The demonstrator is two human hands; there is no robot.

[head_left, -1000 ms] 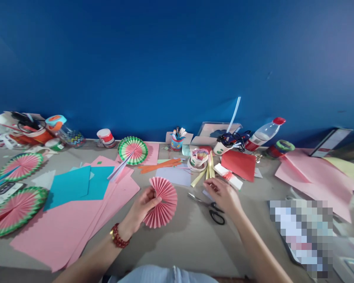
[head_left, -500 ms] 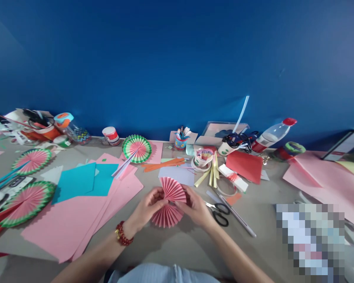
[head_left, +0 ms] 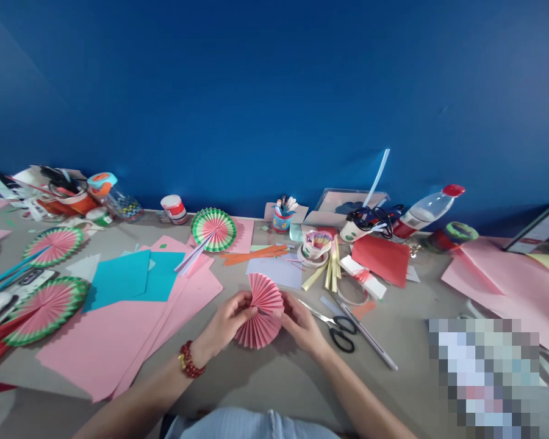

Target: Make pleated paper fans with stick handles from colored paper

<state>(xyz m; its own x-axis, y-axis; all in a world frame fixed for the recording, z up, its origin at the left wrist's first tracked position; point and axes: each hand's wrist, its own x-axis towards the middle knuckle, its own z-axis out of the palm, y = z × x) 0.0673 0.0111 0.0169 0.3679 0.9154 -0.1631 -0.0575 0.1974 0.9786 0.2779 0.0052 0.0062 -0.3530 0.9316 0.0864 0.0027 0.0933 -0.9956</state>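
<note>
A pink pleated paper fan (head_left: 266, 294) is spread between my hands above the grey table. Its pleats form an upper and a lower section that meet near the middle. My left hand (head_left: 235, 316) pinches it at the left, close to the centre, thumb on top. On the right edge, my right hand (head_left: 301, 322) grips the pleats between thumb and fingers. The fingertips behind the paper are partly hidden. Black-handled scissors (head_left: 341, 332) lie just right of my right hand, beside a slim pen-like cutter (head_left: 370, 338).
Pink sheets (head_left: 105, 341) and blue sheets (head_left: 119, 280) spread at left near finished round fans (head_left: 213, 229). Behind are a cup of colourful paper (head_left: 316, 245), yellow strips (head_left: 333, 268), red paper (head_left: 382, 259), a tape roll (head_left: 352, 289) and a tilted bottle (head_left: 427, 207).
My right hand has shifted slightly, and the right edges of the fan's two sections have come together. My left hand keeps its hold. The view has moved a little.
</note>
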